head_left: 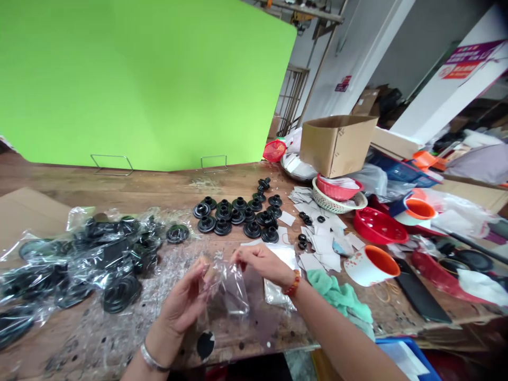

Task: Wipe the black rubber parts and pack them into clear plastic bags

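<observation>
A clear plastic bag (235,292) hangs between my two hands above the front of the bench. My left hand (189,296) grips its left side with curled fingers. The fingers of my right hand (266,263) pinch the bag's upper right edge. Behind the hands stand several black round stepped parts with a raised hub (223,212). To the left lie more black parts wrapped in clear plastic (107,254). A stack of flat clear bags (280,293) rests under and beside my right wrist.
A green board (146,79) stands along the back. Paper cards (323,246), a green cloth (337,296), a white cup with an orange inside (365,267), a black phone (423,291) and red baskets (377,225) crowd the right. A cardboard box (331,145) sits behind them.
</observation>
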A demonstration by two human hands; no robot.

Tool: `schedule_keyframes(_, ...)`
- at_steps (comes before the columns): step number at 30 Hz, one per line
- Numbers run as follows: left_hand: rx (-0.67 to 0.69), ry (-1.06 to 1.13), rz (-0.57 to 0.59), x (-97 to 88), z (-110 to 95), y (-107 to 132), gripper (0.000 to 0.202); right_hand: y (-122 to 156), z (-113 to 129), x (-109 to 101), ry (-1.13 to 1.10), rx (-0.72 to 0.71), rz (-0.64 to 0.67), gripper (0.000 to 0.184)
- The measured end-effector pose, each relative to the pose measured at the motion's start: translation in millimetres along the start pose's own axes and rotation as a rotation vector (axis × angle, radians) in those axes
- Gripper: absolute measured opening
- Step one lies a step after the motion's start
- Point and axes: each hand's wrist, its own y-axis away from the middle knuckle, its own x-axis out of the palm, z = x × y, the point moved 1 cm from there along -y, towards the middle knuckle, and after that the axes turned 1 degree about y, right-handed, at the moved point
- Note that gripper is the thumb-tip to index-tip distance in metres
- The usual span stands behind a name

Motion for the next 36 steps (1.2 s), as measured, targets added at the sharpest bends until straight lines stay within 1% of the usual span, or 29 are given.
schedule_keyframes(1, 0.031, -0.078, -0.015, -1.5, -1.8, -1.0, 0.025, -7.7, -2.0, -6.3, 0.210, -0.019, -0.090, 0.031)
schedule_keyframes(2, 0.058, -0.201, -0.037, -3.0, -3.8, -1.7, 0.022, -15.4, -4.8, -13.1, 0.444, -0.028, -0.194, 0.028)
schedule_keyframes(3, 0.082, -0.352, -0.066, -4.3, -6.0, -2.0, 0.020, -22.8, -8.5, -19.9, 0.673, -0.027, -0.288, 0.027)
schedule_keyframes(4, 0.105, -0.509, -0.092, -5.4, -8.2, -2.1, 0.020, -29.6, -12.8, -26.4, 0.867, -0.013, -0.346, 0.028)
schedule_keyframes(5, 0.133, -0.650, -0.109, -6.1, -10.1, -1.9, 0.021, -35.7, -17.7, -32.1, 1.009, 0.011, -0.367, 0.031)
schedule_keyframes(6, 0.166, -0.766, -0.115, -6.6, -11.7, -1.7, 0.021, -41.0, -22.7, -37.0, 1.091, 0.036, -0.358, 0.033)
schedule_keyframes(8, 0.236, -0.918, -0.105, -7.3, -13.0, -1.5, 0.020, -48.7, -31.5, -43.4, 1.126, 0.053, -0.305, 0.032)
schedule_keyframes(10, 0.276, -1.006, -0.084, -8.0, -11.8, -1.5, 0.017, -52.4, -36.1, -44.8, 1.114, 0.046, -0.265, 0.030)
schedule_keyframes(12, 0.295, -1.072, -0.079, -8.6, -9.5, -1.7, 0.015, -52.0, -33.9, -41.1, 1.109, 0.036, -0.249, 0.028)
schedule_keyframes(14, 0.321, -1.139, -0.090, -8.1, -7.3, -1.9, 0.013, -47.9, -23.3, -32.4, 1.105, 0.016, -0.259, 0.027)
schedule_keyframes(15, 0.344, -1.179, -0.094, -7.1, -6.6, -2.2, 0.012, -44.8, -15.0, -26.2, 1.069, -0.016, -0.287, 0.026)
schedule_keyframes(17, 0.401, -1.267, -0.083, -3.5, -5.9, -2.9, 0.010, -37.9, 4.8, -11.8, 0.880, -0.106, -0.383, 0.023)
schedule_keyframes(18, 0.428, -1.302, -0.070, -1.1, -5.8, -3.3, 0.010, -34.7, 14.3, -4.1, 0.723, -0.140, -0.433, 0.024)
schedule_keyframes(19, 0.452, -1.324, -0.056, 1.3, -5.7, -3.7, 0.010, -32.2, 22.3, 3.3, 0.554, -0.145, -0.460, 0.023)
schedule_keyframes(20, 0.474, -1.331, -0.046, 3.3, -5.6, -4.0, 0.010, -30.4, 28.4, 10.2, 0.396, -0.127, -0.461, 0.022)
schedule_keyframes(22, 0.517, -1.302, -0.042, 5.3, -5.5, -4.1, 0.010, -28.6, 34.2, 20.9, 0.200, -0.042, -0.418, 0.016)
schedule_keyframes(24, 0.573, -1.241, -0.067, 3.5, -5.2, -3.9, 0.011, -28.0, 33.3, 25.9, 0.140, 0.025, -0.379, 0.012)
schedule_keyframes(27, 0.644, -1.119, -0.163, -5.0, -4.0, -4.2, 0.010, -27.0, 27.0, 25.7, 0.142, 0.079, -0.328, 0.010)
schedule_keyframes(29, 0.623, -1.003, -0.219, -11.0, -2.3, -5.2, 0.010, -26.7, 23.5, 24.9, 0.137, 0.098, -0.255, 0.009)
schedule_keyframes(30, 0.590, -0.939, -0.226, -13.1, -1.1, -5.9, 0.011, -26.6, 22.3, 25.2, 0.136, 0.105, -0.209, 0.008)
schedule_keyframes(32, 0.487, -0.810, -0.191, -15.0, 1.3, -6.8, 0.013, -27.0, 20.5, 27.4, 0.135, 0.103, -0.119, 0.008)
schedule_keyframes(34, 0.371, -0.669, -0.138, -14.8, 3.2, -6.7, 0.014, -27.4, 18.5, 31.3, 0.109, 0.112, -0.046, 0.012)
schedule_keyframes(36, 0.274, -0.511, -0.109, -14.1, 4.0, -5.5, 0.016, -27.2, 15.6, 35.3, 0.013, 0.175, -0.022, 0.020)
